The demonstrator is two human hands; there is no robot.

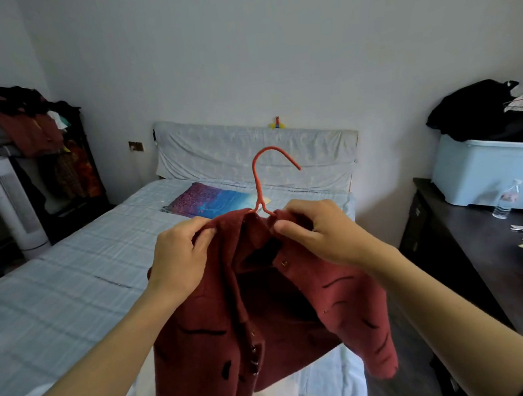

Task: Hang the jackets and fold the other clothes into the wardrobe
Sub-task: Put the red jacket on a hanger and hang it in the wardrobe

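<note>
Both hands, left (176, 260) and right (314, 234), grip jacket (266, 325) collar over bed (70, 280); hanger (260, 178) shoulders hidden inside.

Plaid-sheeted bed (70, 280) — colourful pillow (212, 199) on it

One head-worn wide-angle view looks forward and down, close over both hands, toward the bed (55, 297).

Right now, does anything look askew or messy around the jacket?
The red jacket sits crooked on its orange hanger. Loose clothes are heaped atop the dark rack at left, and black garments are piled on the pale bin.
</note>
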